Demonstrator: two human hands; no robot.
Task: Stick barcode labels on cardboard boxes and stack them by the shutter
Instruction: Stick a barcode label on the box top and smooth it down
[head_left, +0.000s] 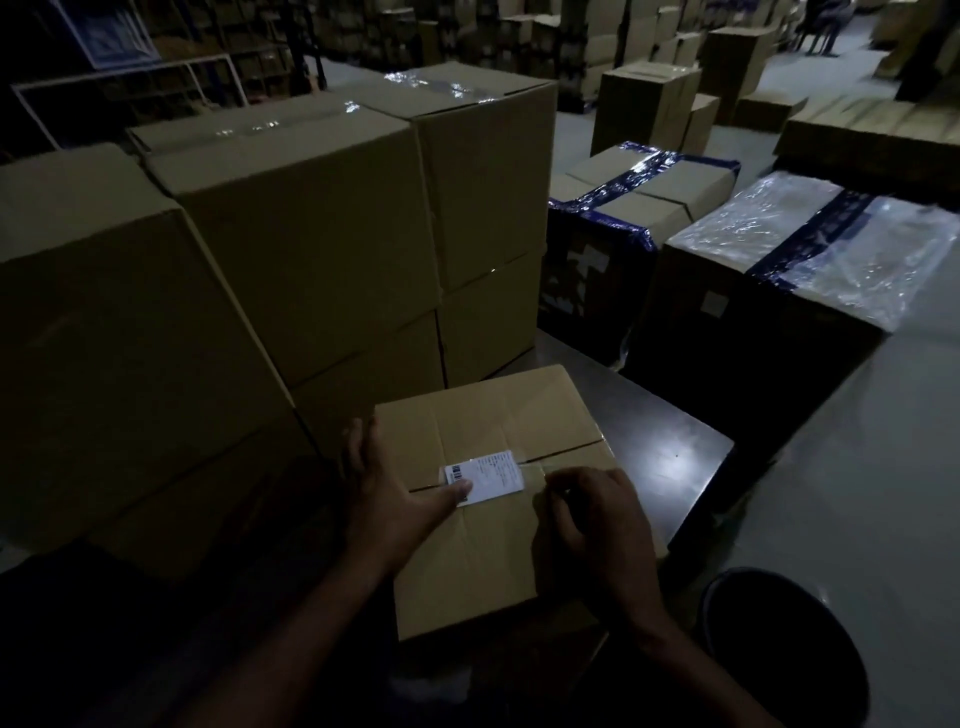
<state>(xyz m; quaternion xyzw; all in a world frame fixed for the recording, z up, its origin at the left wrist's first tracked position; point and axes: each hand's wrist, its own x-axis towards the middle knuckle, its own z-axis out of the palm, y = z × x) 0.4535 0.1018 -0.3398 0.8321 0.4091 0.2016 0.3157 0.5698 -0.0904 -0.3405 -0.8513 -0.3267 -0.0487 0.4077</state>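
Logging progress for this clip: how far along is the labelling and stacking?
Done: barcode label lies on the small box. In hand: left hand thumb presses it; right hand works its right end. Left: stacking this box; no shutter visible.

Pretty dim in here from what I can see on my feed, it's a warehouse with a smooth grey floor (862, 467) running up the right side of the frame. A dark glossy table (670, 452) sits center-right, catching a soft patch of light. Upper left there's a white metal frame (130, 78) with a blue-and-white sign (111, 31) above it. Dark shelving (363, 31) lines the top of the frame. A round black bin (784, 654) sits lower right.
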